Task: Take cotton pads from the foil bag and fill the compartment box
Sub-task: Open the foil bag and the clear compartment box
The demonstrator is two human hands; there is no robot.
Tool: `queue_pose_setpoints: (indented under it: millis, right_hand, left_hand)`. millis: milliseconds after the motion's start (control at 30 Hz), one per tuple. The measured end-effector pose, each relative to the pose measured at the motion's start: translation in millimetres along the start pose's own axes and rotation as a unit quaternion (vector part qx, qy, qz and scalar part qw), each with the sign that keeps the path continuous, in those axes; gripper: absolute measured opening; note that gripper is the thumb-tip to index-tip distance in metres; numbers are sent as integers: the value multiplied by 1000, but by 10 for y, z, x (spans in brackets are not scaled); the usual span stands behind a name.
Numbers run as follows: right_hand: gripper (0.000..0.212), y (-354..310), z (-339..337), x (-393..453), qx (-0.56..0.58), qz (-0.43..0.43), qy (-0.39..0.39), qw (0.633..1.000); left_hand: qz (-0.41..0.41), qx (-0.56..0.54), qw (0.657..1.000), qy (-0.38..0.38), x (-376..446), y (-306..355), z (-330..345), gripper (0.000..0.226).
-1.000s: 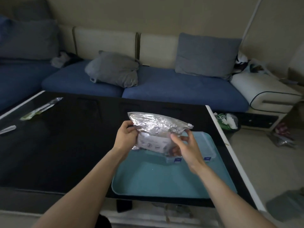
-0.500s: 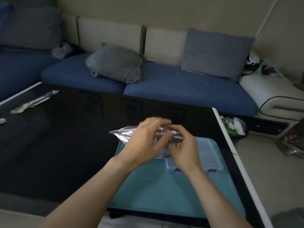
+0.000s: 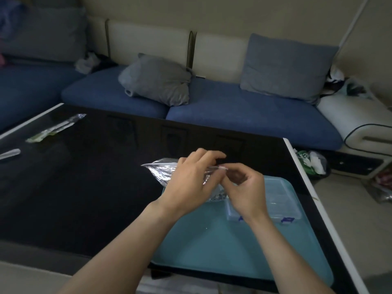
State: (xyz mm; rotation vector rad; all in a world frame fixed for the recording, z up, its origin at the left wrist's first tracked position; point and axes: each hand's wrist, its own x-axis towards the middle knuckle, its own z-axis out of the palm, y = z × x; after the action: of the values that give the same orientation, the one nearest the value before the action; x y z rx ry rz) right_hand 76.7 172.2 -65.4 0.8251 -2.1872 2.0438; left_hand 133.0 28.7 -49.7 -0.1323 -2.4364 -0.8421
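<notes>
A crinkled silver foil bag (image 3: 162,171) lies tilted over the far left corner of the teal tray (image 3: 222,245). My left hand (image 3: 191,183) reaches over the bag and pinches its top edge. My right hand (image 3: 244,187) pinches the same edge from the right, fingertips meeting the left hand's. A clear plastic compartment box (image 3: 280,196) with blue latches sits with its lid down on the tray's far right part, partly hidden by my right wrist. No cotton pads are visible.
The tray rests on a black glossy table (image 3: 84,187) with a white rim. A long clear wrapper (image 3: 55,128) and a small clear tube (image 3: 9,154) lie at the table's far left. A blue sofa with grey cushions (image 3: 157,81) stands behind.
The bag has gone from held upright with its label facing me to lying low over the tray corner. Both hands moved to its top edge and now pinch it together.
</notes>
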Motion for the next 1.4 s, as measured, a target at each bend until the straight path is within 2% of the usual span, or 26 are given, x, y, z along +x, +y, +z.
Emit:
queue_pose_setpoints:
  millis: [67,167,233,367,467,633,767,933,1033,1133,1333,1400]
  right_hand:
    - [27,-21,32,-23,-22,-7,9,1000]
    - [19,-96,-9,-19,-48,-14,-41,998]
    - [17,-151,-57,1,-44,-1,-68,997]
    - [18,-159,-76,-18,-65,-3,-45,997]
    - [19,-129,-27,-45,-79,-15,-7,997]
    - [17,-147,-32,1,-74,-8,-69,995]
    - [15,-92,-96,85,-76,14,-57,995]
    - [16,-13,-212,153,-100,16,-59,993]
    - [12,35,-218,174,-71,20,-31,997]
    - [8,76,-199,191,-47,29,-10,998]
    - [11,154,-177,231,12,65,31,997]
    - [13,195,-179,251,40,82,46,995]
  left_hand:
    - [18,-9,1000,-8,-27,11,-28,26]
    - [23,-39,998,41,-38,16,-49,16]
    - [20,-50,997,49,-20,17,-64,13]
    - [28,-51,998,-2,-16,-2,-67,20]
    - [57,-30,998,9,-13,-7,-14,21]
    - [44,-31,998,40,34,-70,-15,12]
    - [40,8,998,46,64,-147,-5,8]
    - [-25,34,998,47,81,-373,-138,6]
    - [-116,-32,992,32,29,-546,-271,7]
    - [-183,-56,980,47,-44,-722,-381,10]
    - [-242,-37,966,78,-190,-937,-581,5]
    - [-270,-66,957,79,-224,-972,-619,5]
